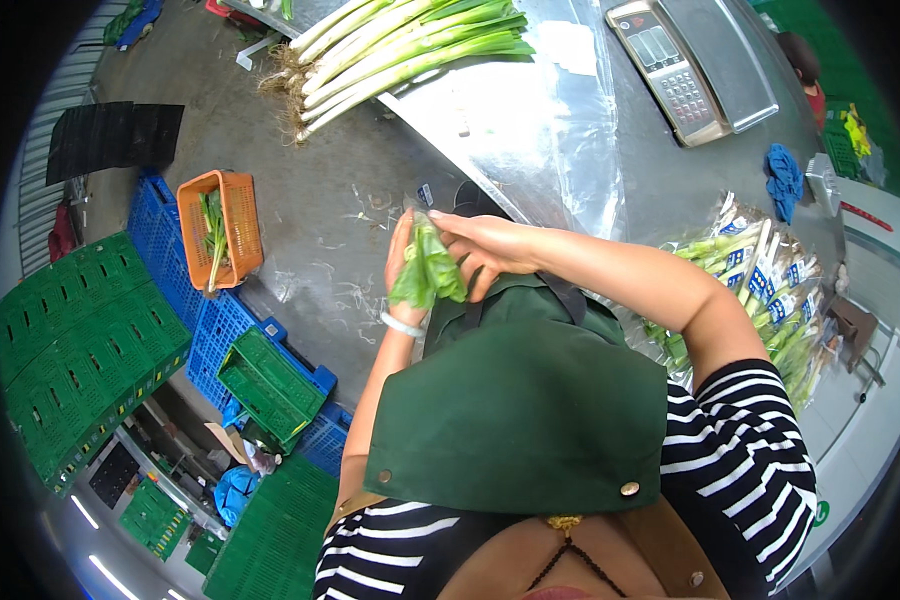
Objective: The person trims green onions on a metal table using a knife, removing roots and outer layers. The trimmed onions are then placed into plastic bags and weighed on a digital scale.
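Observation:
A bundle of green leaves (431, 266), blurred and apparently in clear plastic, is between my two hands in front of my apron. My left hand (399, 262) lies along its left side, with a pale bangle at the wrist. From the right, my right hand (491, 244) bends its fingers around the other side. Long green onions (412, 52) with roots lie at the top, their root ends over the edge of the metal table (495, 112). By my right elbow is a heap of bagged green onions (765, 285) bearing printed labels.
A digital scale (675, 75) and a blue cloth (784, 176) are on the table. To the left, an orange basket (251, 225) holds some greens, near blue pallets (217, 352) and green crates (270, 382). Scraps litter the floor. Another person (802, 64) is at upper right.

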